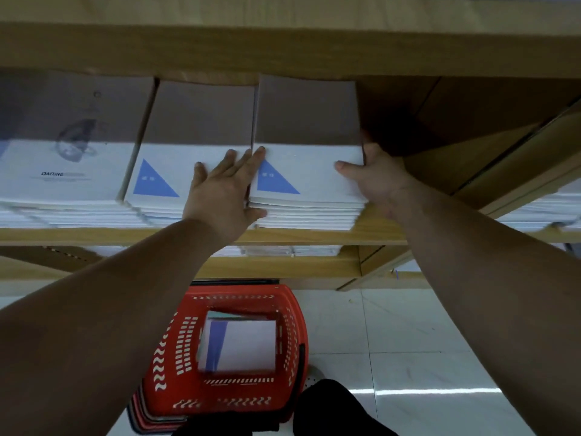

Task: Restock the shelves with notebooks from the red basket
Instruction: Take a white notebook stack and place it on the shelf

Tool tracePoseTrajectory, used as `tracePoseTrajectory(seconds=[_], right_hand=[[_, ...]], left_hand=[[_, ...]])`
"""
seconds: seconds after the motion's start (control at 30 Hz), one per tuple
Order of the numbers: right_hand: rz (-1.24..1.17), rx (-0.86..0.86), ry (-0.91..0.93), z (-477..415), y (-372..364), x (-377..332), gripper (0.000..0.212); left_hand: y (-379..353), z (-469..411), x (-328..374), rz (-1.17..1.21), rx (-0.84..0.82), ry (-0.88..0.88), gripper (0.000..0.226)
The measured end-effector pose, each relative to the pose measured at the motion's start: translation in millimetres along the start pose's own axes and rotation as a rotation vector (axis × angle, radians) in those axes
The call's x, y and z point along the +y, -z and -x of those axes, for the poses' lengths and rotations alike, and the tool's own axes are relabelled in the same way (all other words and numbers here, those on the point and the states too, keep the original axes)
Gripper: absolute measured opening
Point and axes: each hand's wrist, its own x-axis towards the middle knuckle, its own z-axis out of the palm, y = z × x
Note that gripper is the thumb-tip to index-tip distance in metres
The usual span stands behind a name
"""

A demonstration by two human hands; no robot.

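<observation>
Okay, DANING stack [63, 171] sits well left of the target notebook stack [308, 171], with a matching triangle-cover stack [163, 171] just beside it. Left hand [220, 190] lies flat, fingers straight, on the target's left edge. Right hand [377, 180] pinches its right edge, thumb on top. Red basket [292, 325] below holds more notebooks [248, 344]. Risk: an uneven squeeze likely skews the top covers or slides them off the front.

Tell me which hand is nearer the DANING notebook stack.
Left. The left hand lies on the middle stack, beside the DANING stack; the right hand grips the right stack at its far edge.
</observation>
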Motion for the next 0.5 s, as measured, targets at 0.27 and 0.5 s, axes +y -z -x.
tracePoseTrajectory(seconds=[0.27,0.5], right_hand=[[0.023,0.142,0.006,37,-15,18,0.055],[-0.095,0.157,0.028,78,-5,35,0.053]], left_hand=[[15,18,47,0.371,-0.074,0.121,0.102],[15,55,83,0.683,0.011,0.321,0.079]])
